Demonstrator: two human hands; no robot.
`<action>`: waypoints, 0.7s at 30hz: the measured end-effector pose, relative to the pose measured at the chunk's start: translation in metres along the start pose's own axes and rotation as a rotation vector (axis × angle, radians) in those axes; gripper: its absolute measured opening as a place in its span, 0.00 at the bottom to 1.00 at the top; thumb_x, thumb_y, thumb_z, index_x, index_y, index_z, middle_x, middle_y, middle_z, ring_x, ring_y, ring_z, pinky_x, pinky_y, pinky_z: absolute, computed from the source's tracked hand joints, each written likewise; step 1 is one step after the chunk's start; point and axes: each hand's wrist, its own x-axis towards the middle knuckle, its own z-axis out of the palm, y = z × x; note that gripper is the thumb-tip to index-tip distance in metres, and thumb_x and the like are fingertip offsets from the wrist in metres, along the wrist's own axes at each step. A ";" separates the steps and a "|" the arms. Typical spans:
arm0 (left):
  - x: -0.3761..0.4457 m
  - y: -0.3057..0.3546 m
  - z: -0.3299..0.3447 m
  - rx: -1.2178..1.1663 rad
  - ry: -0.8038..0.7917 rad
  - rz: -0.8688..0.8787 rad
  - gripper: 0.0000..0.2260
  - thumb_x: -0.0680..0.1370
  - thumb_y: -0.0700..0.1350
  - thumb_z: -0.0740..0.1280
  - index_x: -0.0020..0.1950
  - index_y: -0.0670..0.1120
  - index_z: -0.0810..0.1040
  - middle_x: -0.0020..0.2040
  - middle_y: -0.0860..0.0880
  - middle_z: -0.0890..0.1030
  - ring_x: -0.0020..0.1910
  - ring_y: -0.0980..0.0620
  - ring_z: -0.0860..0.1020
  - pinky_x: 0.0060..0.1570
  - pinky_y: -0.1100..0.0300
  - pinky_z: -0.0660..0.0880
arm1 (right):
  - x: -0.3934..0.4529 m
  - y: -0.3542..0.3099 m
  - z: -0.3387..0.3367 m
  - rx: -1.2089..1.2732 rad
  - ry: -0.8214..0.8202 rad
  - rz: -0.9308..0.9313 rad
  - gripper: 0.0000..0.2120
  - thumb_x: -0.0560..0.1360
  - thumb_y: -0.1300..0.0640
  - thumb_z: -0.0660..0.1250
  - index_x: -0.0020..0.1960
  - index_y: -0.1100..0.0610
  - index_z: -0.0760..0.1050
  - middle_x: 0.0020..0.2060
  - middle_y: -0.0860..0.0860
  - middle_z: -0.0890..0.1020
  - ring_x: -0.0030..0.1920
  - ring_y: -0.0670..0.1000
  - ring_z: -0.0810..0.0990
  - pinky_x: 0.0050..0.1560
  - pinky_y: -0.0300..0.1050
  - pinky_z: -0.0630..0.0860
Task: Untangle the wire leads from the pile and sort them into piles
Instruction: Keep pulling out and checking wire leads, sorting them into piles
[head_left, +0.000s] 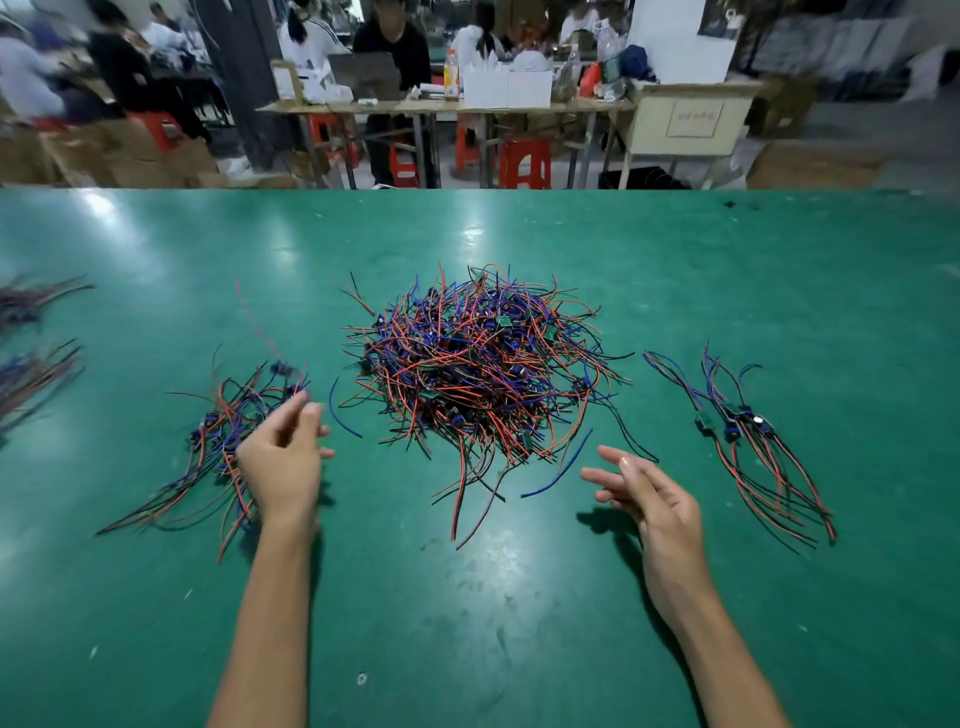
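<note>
Big tangled heap of red, blue and black wire leads (480, 371) sits mid green worktop (467, 597). Left of the heap: a loose sorted bunch of wire leads (218, 441), your left hand (283, 457) over its near edge, fingers loosely spread, nothing visibly held; a blurred red lead hangs just above it. Right of the heap: a smaller combed-out bunch of leads (753, 447). Your right hand (649, 493) hovers near the heap, fingers straight, empty. Judged: between picks. Next: pinch one outlying lead at the heap's near edge and draw it free slowly.
</note>
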 end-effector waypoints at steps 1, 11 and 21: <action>0.007 -0.007 -0.007 0.144 0.042 -0.012 0.05 0.79 0.37 0.68 0.53 0.42 0.82 0.46 0.42 0.82 0.39 0.47 0.78 0.37 0.58 0.81 | 0.000 0.001 -0.001 -0.007 -0.008 0.000 0.12 0.78 0.52 0.67 0.56 0.56 0.84 0.47 0.59 0.87 0.41 0.50 0.82 0.42 0.36 0.79; -0.059 -0.011 0.018 0.585 -0.007 0.385 0.12 0.75 0.39 0.71 0.57 0.50 0.82 0.57 0.46 0.76 0.58 0.46 0.70 0.60 0.52 0.71 | 0.001 0.012 0.008 -0.660 0.019 -0.181 0.14 0.80 0.57 0.68 0.59 0.40 0.81 0.39 0.47 0.82 0.38 0.46 0.79 0.42 0.40 0.74; -0.131 -0.014 0.069 0.430 -0.659 0.595 0.14 0.75 0.32 0.68 0.54 0.49 0.84 0.53 0.53 0.77 0.57 0.56 0.74 0.56 0.60 0.73 | -0.005 0.018 0.025 -1.248 -0.092 -0.356 0.05 0.81 0.49 0.66 0.51 0.49 0.79 0.46 0.45 0.74 0.49 0.51 0.74 0.47 0.48 0.72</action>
